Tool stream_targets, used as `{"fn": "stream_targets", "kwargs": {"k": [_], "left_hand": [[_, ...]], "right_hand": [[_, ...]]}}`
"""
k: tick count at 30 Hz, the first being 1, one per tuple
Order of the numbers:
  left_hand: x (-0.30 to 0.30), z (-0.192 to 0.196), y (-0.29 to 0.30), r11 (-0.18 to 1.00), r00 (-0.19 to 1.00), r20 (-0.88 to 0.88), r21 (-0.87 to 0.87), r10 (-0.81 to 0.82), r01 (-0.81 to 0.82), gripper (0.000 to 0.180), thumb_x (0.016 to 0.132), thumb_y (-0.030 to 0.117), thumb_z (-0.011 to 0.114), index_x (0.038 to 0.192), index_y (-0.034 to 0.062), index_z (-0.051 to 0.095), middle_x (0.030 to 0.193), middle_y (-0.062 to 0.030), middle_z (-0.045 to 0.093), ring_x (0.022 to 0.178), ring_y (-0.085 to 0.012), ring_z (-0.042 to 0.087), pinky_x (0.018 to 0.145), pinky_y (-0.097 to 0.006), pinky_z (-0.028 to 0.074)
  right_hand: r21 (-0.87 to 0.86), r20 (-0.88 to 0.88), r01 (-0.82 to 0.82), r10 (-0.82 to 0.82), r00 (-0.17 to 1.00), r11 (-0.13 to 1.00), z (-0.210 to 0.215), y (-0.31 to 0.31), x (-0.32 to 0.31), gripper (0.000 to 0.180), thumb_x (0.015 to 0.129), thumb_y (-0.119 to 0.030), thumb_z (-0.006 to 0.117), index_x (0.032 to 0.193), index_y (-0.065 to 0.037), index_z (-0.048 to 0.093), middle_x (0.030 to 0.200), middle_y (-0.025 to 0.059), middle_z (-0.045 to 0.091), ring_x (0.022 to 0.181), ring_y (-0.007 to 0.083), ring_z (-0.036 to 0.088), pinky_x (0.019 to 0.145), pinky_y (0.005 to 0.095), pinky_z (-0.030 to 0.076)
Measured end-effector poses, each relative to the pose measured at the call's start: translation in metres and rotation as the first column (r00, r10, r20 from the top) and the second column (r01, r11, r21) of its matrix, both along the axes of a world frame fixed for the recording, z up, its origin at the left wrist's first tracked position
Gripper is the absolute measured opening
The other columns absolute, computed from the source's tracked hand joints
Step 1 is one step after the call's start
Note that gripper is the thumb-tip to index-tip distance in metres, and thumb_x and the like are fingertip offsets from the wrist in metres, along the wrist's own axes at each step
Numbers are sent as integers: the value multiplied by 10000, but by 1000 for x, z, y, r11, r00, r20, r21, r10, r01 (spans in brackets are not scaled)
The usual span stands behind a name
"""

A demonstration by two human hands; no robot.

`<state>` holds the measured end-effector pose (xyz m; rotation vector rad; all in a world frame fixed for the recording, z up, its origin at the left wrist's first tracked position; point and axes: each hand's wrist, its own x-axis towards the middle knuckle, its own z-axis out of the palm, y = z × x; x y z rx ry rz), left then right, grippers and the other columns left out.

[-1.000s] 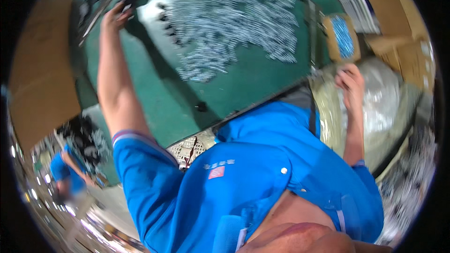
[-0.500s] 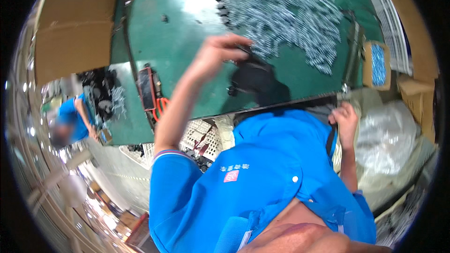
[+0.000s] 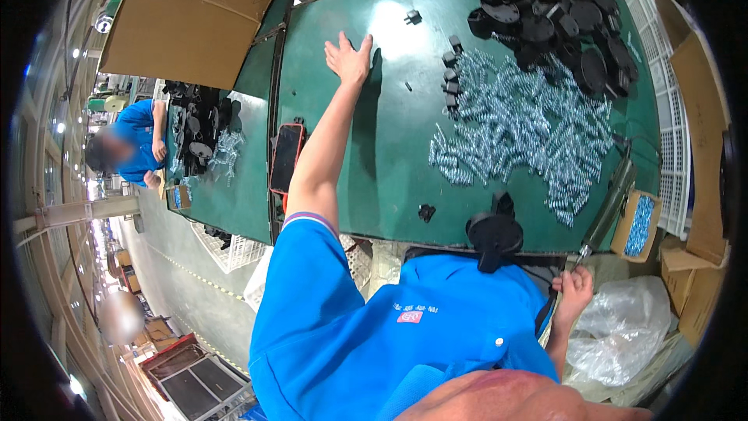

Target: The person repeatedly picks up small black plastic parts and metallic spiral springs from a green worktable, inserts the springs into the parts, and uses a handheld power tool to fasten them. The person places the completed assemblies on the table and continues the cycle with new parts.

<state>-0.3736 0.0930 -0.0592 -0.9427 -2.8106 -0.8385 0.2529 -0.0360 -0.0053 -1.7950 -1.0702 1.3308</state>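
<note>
My left hand (image 3: 351, 61) reaches out over the left part of the green table (image 3: 335, 140), fingers spread, holding nothing. A small black block (image 3: 413, 17) lies a little to its right. Low at the table's near edge, my right hand (image 3: 574, 287) has its fingers curled; what they hold, if anything, I cannot make out. Just beyond it is the metal tip of a long dark cylindrical tool (image 3: 612, 203). A round black plastic part (image 3: 496, 234) with a projecting stem sits at the near edge, close to my shirt.
A heap of small shiny twisted metal pieces (image 3: 522, 125) covers the right side, with piled black round parts (image 3: 561, 19) beyond. A phone (image 3: 287, 157) lies left. Boxes stand around: a large carton (image 3: 195, 15) and a small box (image 3: 639, 226). A co-worker (image 3: 139, 140) sits far left.
My left hand has moved away from the round black part, outward over the table, and its fingers have spread. The right hand stays by the near edge. The whole view has shifted.
</note>
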Motion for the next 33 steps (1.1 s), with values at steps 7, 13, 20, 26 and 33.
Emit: {"fn": "stream_targets", "kwargs": {"k": [7, 13, 20, 26, 33], "left_hand": [[-56, -5, 106, 968, 971, 18, 78, -239, 237, 937, 827, 663, 552, 1519, 95, 276, 1571, -266, 149, 1459, -390, 156, 1179, -466, 140], [-43, -8, 180, 892, 921, -47, 233, -388, 387, 938, 809, 631, 597, 1380, -91, 420, 1445, -263, 397, 1370, -390, 326, 1143, -431, 257], [41, -17, 198, 893, 984, -75, 413, -162, 178, 737, 683, 328, 831, 1204, -36, 457, 1155, -189, 488, 1123, -372, 446, 1010, -462, 344], [49, -9, 215, 871, 863, -356, 206, -358, 446, 635, 658, 451, 772, 1155, 67, 673, 1317, -215, 476, 1244, -364, 406, 1024, -494, 303], [90, -6, 265, 976, 972, -210, 164, -109, 144, 711, 611, 569, 792, 1025, -2, 696, 1191, -186, 536, 1204, -341, 436, 1062, -488, 241]], "right_hand": [[16, 61, 21, -22, 998, 1000, 1, -1, 0, 235, 877, 62, 573, 1103, 45, 512, 770, 80, 570, 616, 155, 616, 537, 261, 521], [-93, 47, 66, -62, 997, 993, 8, 3, -2, 261, 878, 54, 582, 1124, 51, 496, 774, 86, 577, 615, 165, 622, 539, 267, 527], [-167, 24, -23, 27, 999, 986, 6, 10, 9, 287, 856, 84, 580, 1125, 66, 481, 776, 89, 573, 573, 172, 619, 504, 273, 537], [-161, -19, -17, 14, 1000, 987, 5, 11, 9, 313, 848, 84, 586, 1139, 70, 473, 769, 81, 565, 569, 173, 623, 503, 275, 541], [-204, -58, 0, -13, 998, 979, 8, 11, 8, 290, 847, 81, 570, 1121, 51, 482, 758, 75, 566, 581, 172, 628, 510, 279, 545]]}}
